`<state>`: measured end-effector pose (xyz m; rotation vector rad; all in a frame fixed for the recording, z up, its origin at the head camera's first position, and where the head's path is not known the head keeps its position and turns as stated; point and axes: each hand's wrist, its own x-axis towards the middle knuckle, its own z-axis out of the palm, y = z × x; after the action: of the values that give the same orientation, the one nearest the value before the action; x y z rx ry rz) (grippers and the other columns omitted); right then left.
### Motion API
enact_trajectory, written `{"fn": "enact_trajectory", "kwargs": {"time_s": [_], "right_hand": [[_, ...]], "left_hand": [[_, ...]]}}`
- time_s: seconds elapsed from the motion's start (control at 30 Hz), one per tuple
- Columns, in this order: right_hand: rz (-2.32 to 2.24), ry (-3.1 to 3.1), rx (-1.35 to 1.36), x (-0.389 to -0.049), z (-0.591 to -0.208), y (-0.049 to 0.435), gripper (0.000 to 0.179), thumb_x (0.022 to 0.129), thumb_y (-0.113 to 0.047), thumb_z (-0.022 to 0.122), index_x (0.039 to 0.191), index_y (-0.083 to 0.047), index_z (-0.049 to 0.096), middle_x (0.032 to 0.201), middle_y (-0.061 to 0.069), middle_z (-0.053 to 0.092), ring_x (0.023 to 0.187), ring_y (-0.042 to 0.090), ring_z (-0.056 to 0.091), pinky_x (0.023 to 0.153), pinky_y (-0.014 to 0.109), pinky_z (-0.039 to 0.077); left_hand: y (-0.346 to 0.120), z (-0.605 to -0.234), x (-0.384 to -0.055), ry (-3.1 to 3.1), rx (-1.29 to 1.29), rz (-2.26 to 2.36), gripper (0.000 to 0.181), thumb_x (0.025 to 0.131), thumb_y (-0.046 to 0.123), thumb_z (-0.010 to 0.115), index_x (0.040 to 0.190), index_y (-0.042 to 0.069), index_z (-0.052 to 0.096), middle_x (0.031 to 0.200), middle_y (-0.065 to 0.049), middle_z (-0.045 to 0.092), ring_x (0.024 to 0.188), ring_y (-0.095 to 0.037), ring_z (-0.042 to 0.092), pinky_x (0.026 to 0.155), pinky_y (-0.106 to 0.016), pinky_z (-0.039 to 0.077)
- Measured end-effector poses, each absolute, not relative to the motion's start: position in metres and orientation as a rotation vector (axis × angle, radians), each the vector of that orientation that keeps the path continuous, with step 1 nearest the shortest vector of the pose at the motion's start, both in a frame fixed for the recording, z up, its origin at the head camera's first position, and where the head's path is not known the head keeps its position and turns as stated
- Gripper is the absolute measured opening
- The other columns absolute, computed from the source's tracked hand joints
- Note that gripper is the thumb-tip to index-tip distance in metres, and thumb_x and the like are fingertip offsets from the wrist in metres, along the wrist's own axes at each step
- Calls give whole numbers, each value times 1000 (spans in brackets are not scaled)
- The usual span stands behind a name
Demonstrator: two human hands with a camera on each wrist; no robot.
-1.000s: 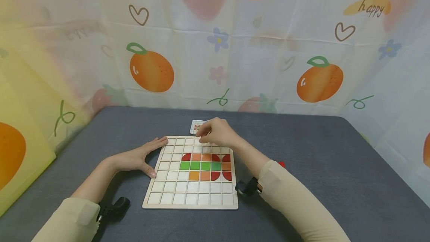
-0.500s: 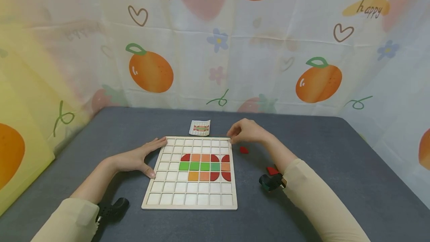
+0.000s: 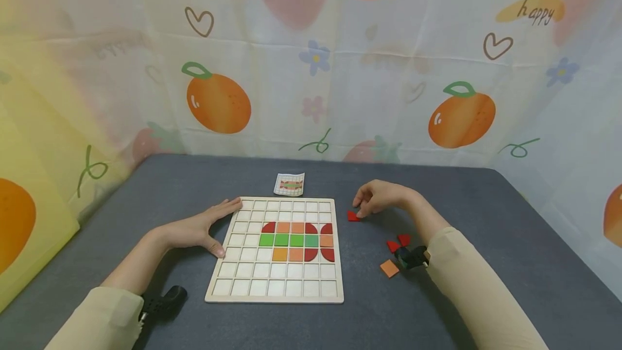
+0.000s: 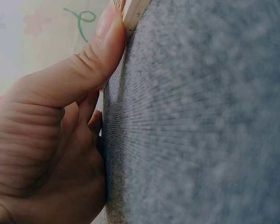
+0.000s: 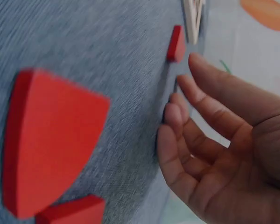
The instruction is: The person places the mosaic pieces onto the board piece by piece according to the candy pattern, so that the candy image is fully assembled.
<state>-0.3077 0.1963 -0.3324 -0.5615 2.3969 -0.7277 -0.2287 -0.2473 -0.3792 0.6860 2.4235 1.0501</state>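
Note:
My left hand (image 3: 194,229) rests against the left edge of a white gridded board (image 3: 274,288), fingers and thumb spread; the left wrist view shows the thumb (image 4: 105,42) at the wooden rim. Red, orange, yellow-orange and green tiles fill part of the grid, with a green row (image 3: 281,240) in the middle. To the right of the board, my right hand (image 3: 381,197) hovers at a red tile (image 3: 352,216) lying on the table. In the right wrist view its thumb and fingers are bent and apart, with nothing between them and the small red tile (image 5: 177,44) just beyond.
By the right wrist lie two more red tiles (image 3: 392,247), one with a rounded side (image 5: 60,140), and an orange square tile (image 3: 389,268). A small pattern card (image 3: 289,184) lies behind the board. A fruit-print cloth (image 3: 316,85) hangs behind the dark table (image 3: 461,204).
My right hand has moved right, from above the board's far edge to the red tile beside it. The card and loose tiles have come into view. My left hand stays put.

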Motion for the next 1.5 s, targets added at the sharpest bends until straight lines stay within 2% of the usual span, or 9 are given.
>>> {"fn": "enact_trajectory", "kwargs": {"time_s": [0.13, 0.4, 0.57, 0.83, 1.17, 1.5], "right_hand": [[-731, 2381, -578, -307, -333, 197, 34, 87, -17, 74, 116, -3, 65, 86, -1, 65, 79, 9, 56, 81, 26, 48], [-669, 2414, -605, -306, -335, 192, 29, 88, -26, 74, 109, -8, 65, 78, -4, 62, 76, 12, 53, 75, 26, 44], [-610, 2460, -654, -305, -336, 187, 26, 88, -29, 74, 102, -9, 63, 73, -6, 57, 67, 11, 47, 68, 26, 40], [-476, 2574, -683, -302, -338, 178, 26, 87, -33, 75, 93, -12, 60, 80, -2, 48, 66, 13, 40, 66, 27, 33], [-528, 2577, -671, -299, -340, 177, 23, 87, -26, 75, 95, -10, 61, 77, -2, 54, 66, 13, 43, 65, 27, 35], [-665, 2629, -690, -298, -343, 177, 23, 83, -16, 79, 96, -6, 62, 85, 4, 61, 74, 16, 51, 67, 27, 41]], "left_hand": [[-248, -378, -228, 2427, 698, 1051, 122, 68, 30, 89, 160, 10, 13, 168, -18, -3, 151, -50, -14, 110, -77, -1], [-249, -379, -229, 2435, 708, 1044, 123, 67, 30, 90, 160, 10, 12, 168, -18, -3, 151, -50, -14, 110, -76, 0], [-249, -379, -229, 2436, 706, 1046, 123, 67, 30, 90, 160, 11, 12, 168, -18, -2, 151, -50, -14, 111, -76, 0], [-248, -377, -229, 2441, 697, 1038, 124, 66, 30, 90, 160, 10, 13, 168, -19, -2, 151, -50, -13, 111, -76, 0], [-248, -377, -227, 2434, 703, 1047, 123, 67, 29, 90, 160, 9, 12, 168, -20, -3, 151, -50, -14, 111, -76, 0], [-248, -377, -227, 2431, 711, 1043, 123, 68, 30, 89, 160, 8, 12, 168, -19, -4, 151, -50, -15, 110, -77, -1]]}}
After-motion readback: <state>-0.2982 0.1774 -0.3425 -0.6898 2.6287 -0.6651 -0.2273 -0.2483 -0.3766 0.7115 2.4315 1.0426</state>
